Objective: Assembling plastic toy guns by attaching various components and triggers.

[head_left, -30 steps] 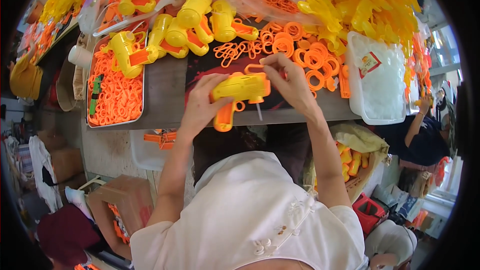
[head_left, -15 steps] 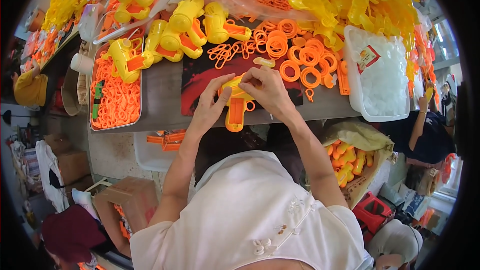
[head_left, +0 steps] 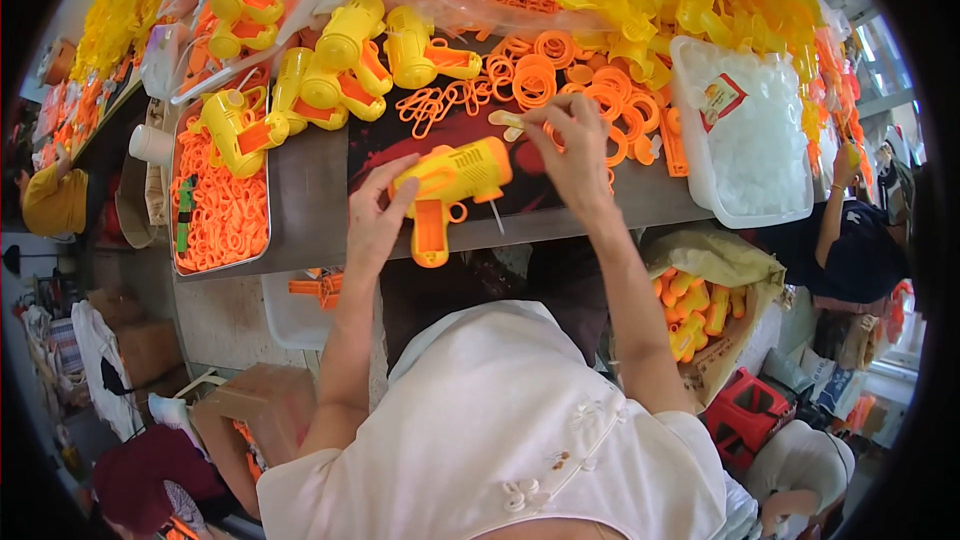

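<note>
A yellow and orange toy gun (head_left: pixel 455 175) is held over the table's near edge by my left hand (head_left: pixel 375 215), whose fingers and thumb grip its rear end. Its orange handle points down toward me, and a thin metallic rod shows below its front. To the right, my right hand (head_left: pixel 577 155) is bent in a pinch, fingertips at the end of a small pale yellow plastic piece (head_left: pixel 507 120). The fingertips partly hide the contact. Orange plastic rings (head_left: pixel 535 82) lie just beyond that hand.
At left, a metal tray (head_left: pixel 222 267) holds small orange parts. Several toy gun bodies (head_left: pixel 345 40) lie behind it. A white tub (head_left: pixel 690 155) with translucent pieces stands at right, below heaped yellow parts (head_left: pixel 720 0). An open sack (head_left: pixel 745 265) of toy guns is beside my right arm.
My right hand has left the toy gun and moved right to the small pale piece. The left hand keeps the toy gun, now lower and turned with its front to the right.
</note>
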### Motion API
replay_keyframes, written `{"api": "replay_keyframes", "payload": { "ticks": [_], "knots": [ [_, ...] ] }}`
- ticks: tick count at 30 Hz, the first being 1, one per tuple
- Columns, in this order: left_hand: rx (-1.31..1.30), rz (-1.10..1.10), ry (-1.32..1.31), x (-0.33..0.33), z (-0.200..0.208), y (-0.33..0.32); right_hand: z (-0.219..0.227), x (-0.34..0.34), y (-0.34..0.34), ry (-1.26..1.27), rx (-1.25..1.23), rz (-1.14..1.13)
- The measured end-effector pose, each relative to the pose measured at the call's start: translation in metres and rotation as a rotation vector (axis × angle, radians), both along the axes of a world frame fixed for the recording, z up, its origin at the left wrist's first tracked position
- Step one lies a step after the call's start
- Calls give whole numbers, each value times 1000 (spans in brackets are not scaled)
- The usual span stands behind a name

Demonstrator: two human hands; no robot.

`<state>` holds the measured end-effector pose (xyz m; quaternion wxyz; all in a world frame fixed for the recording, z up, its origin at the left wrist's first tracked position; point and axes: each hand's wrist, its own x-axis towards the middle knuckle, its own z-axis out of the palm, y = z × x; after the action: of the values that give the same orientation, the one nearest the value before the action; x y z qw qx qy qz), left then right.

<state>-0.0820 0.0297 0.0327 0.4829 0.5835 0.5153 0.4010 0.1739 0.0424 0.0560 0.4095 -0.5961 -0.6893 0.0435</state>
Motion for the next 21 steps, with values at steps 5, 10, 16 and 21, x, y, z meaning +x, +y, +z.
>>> {"api": "replay_keyframes", "payload": {
  "ticks": [5,10,16,21],
  "knots": [
    [-16,59,-17,-17,-2,-4,-29,15,21,-276,-24,7],
    [-15,57,-56,-16,-2,-9,-37,9,30,-304,1,27],
    [25,51,-79,-17,-6,-7,-31,9,30,-514,-50,-121],
    [42,50,-98,-16,-4,-9,-36,11,42,-429,-29,82]
  ]
}}
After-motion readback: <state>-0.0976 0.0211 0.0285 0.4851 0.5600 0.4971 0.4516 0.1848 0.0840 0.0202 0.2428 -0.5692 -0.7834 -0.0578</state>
